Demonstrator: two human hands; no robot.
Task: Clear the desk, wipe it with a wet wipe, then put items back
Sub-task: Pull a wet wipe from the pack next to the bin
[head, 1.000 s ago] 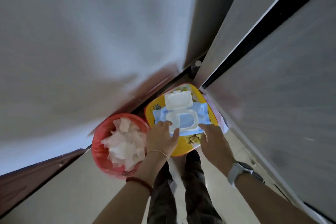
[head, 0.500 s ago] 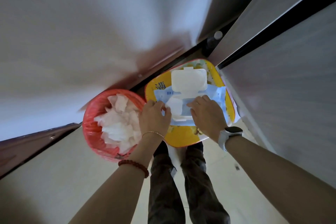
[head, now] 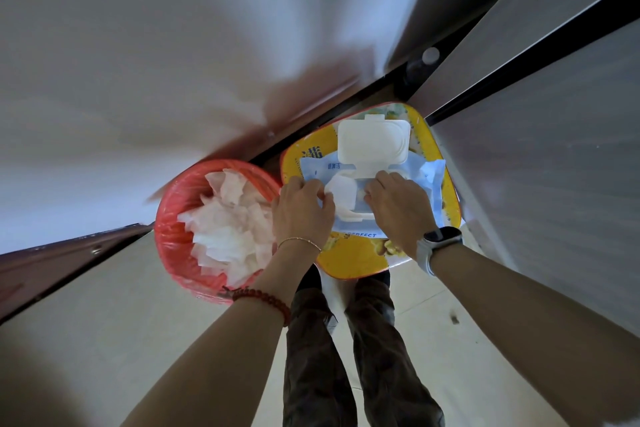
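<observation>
A blue wet-wipe pack (head: 427, 180) lies on a yellow stool top (head: 349, 258), its white flip lid (head: 373, 141) standing open. A white wipe (head: 341, 192) sticks out of the opening. My left hand (head: 300, 210) pinches the wipe's left edge at the pack's left end. My right hand (head: 398, 206) rests on the pack beside the opening, its fingertips at the wipe's right edge. Whether those fingers pinch the wipe is hidden.
A red-lined bin (head: 180, 229) full of used white wipes stands just left of the stool. Grey cabinet fronts (head: 561, 156) rise on the right, a pale wall on the left. My legs (head: 346, 357) stand on a light tiled floor.
The view has closed in on the pack. Both hands moved onto the opening, and a wipe now sticks out between them.
</observation>
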